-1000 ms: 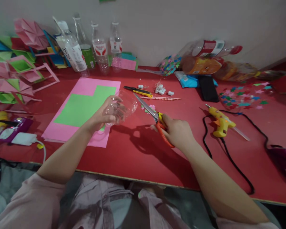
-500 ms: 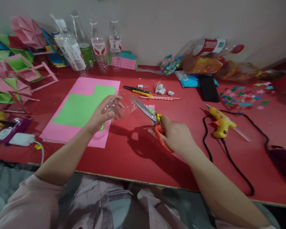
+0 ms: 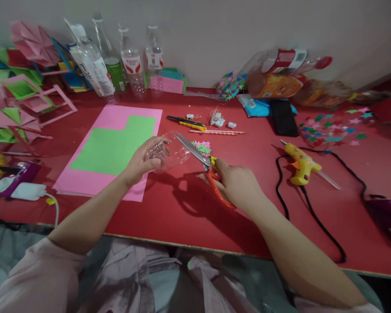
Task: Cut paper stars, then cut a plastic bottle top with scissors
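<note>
My left hand (image 3: pixel 147 160) is wrapped round a clear plastic bottle piece (image 3: pixel 177 153), its open rim facing right. In my right hand (image 3: pixel 236 184) is a pair of scissors (image 3: pixel 195 151) with orange and yellow handles. Their blades point up and left and overlap the rim of the bottle piece; whether the plastic lies between them I cannot tell. Small pink and green paper stars (image 3: pixel 202 148) lie on the table behind the blades. Left of the bottle piece, green paper (image 3: pixel 101 150) rests on larger pink sheets (image 3: pixel 65 179).
A yellow glue gun (image 3: pixel 301 165) with a black cord lies right on the red table (image 3: pixel 189 226). A box cutter (image 3: pixel 190 124), small white lights (image 3: pixel 217 119) and a black phone (image 3: pixel 284 118) lie further back. Several bottles (image 3: pixel 133 69) stand by the wall. Paper lanterns (image 3: pixel 22 91) crowd the left.
The bottle piece has tilted and shifted slightly down and right in my left hand. The scissors' blades have come closer together and moved a little left, over its rim.
</note>
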### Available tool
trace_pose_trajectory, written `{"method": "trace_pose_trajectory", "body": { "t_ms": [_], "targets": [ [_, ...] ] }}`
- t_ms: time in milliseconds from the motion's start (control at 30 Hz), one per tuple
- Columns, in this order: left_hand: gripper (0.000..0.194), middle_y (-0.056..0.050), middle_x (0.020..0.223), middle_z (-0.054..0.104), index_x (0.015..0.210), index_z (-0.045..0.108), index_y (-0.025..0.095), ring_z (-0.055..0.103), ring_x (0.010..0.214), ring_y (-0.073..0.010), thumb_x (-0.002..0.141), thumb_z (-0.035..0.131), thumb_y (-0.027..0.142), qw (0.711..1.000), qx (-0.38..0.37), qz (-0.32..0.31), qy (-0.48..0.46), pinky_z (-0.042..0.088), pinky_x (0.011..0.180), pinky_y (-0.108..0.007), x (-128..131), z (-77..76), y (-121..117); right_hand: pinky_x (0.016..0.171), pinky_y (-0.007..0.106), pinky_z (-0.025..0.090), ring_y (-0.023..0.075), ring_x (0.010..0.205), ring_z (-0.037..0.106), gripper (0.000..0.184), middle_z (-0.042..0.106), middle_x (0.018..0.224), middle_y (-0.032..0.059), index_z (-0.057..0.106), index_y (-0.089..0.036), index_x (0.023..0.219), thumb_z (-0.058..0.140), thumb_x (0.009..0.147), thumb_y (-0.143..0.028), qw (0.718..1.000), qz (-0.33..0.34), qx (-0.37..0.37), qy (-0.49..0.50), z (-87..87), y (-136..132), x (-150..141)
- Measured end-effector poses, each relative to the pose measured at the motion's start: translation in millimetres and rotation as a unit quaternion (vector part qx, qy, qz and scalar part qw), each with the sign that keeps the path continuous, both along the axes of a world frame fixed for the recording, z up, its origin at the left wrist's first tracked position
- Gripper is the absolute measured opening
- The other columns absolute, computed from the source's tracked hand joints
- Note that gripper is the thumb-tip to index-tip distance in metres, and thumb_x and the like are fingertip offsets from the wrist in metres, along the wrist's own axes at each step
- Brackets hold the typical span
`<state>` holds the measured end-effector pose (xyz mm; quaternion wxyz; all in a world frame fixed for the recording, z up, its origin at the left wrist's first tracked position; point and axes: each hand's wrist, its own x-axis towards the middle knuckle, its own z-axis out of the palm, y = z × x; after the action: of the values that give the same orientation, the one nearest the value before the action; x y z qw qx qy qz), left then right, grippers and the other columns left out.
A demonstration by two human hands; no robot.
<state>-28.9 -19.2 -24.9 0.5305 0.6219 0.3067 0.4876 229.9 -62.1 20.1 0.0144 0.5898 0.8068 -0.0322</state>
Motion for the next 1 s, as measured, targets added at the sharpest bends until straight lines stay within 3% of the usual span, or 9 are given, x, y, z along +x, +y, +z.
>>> {"method": "trace_pose_trajectory", "body": {
  "t_ms": [333,567,767,1000],
  "targets": [
    [0.060,-0.006,0.093,0.065,0.113,0.064,0.021,0.059,0.068,-0.0131,0.067,0.071,0.059,1.000,-0.010,-0.011,-0.017,0.047,0.056,-0.024,-3,3.0,1,0.050,0.029,0.016,0.0211,0.045,0.048,0.070,0.057,0.056,0.0096,0.059,-0.014,0.090,0.005,0.096,-0.059,0.999,0.020,0.033,0.001,-9.3,-2,0],
    [0.056,-0.004,0.081,0.066,0.107,0.065,0.020,0.054,0.052,-0.0090,0.073,0.062,0.064,0.995,-0.037,-0.071,-0.060,0.039,0.045,-0.022,-5,8.9,4,0.050,0.028,0.017,0.0211,0.047,0.050,0.069,0.061,0.060,0.0112,0.059,-0.014,0.091,0.009,0.095,-0.061,1.000,0.011,0.019,-0.017,-2.8,-1,1],
    [0.067,-0.005,0.074,0.065,0.100,0.065,0.016,0.055,0.049,-0.0113,0.075,0.049,0.076,0.988,-0.086,-0.118,-0.041,0.040,0.044,-0.025,-7,9.4,6,0.051,0.028,0.018,0.0209,0.048,0.051,0.066,0.059,0.057,0.0088,0.058,-0.016,0.089,0.014,0.094,-0.064,0.999,0.026,0.043,0.005,-1.9,-1,1],
    [0.061,-0.007,0.073,0.067,0.101,0.065,0.016,0.056,0.047,-0.0120,0.079,0.047,0.070,0.981,-0.121,-0.149,-0.025,0.040,0.042,-0.025,-11,12.1,7,0.051,0.028,0.017,0.0196,0.045,0.047,0.066,0.057,0.055,0.0079,0.059,-0.016,0.086,0.011,0.096,-0.060,0.998,0.044,0.041,0.005,-3.9,0,2]
  ]
}}
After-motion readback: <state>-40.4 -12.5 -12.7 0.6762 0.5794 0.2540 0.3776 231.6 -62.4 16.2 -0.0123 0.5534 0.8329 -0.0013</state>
